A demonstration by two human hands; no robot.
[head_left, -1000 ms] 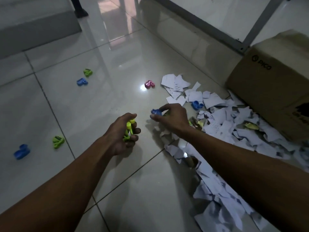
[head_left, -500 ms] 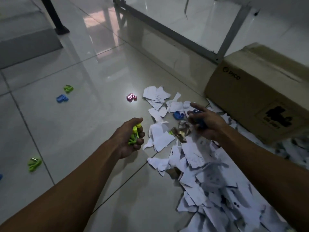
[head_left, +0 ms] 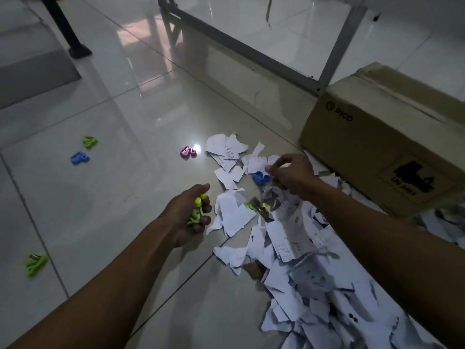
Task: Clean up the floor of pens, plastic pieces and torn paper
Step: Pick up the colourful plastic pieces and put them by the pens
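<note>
Mid-collection of plastic pieces, by the look of it. Left hand (head_left: pixel 187 215) curled round a cluster of yellow-green plastic pieces (head_left: pixel 197 210). Right hand (head_left: pixel 292 173) bent over the torn paper (head_left: pixel 289 248), fingertips pinched together; whether gripping anything, cannot tell. Blue plastic piece (head_left: pixel 261 178) on the floor just left of the right hand's fingertips, likely next: calls for a short reach and a pinch. Pink piece (head_left: pixel 188 152) beyond the left hand; green (head_left: pixel 90 142), blue (head_left: pixel 80 157) and another green (head_left: pixel 35 264) well left of it. No pens discernible; paper heap cut off at the lower edge.
</note>
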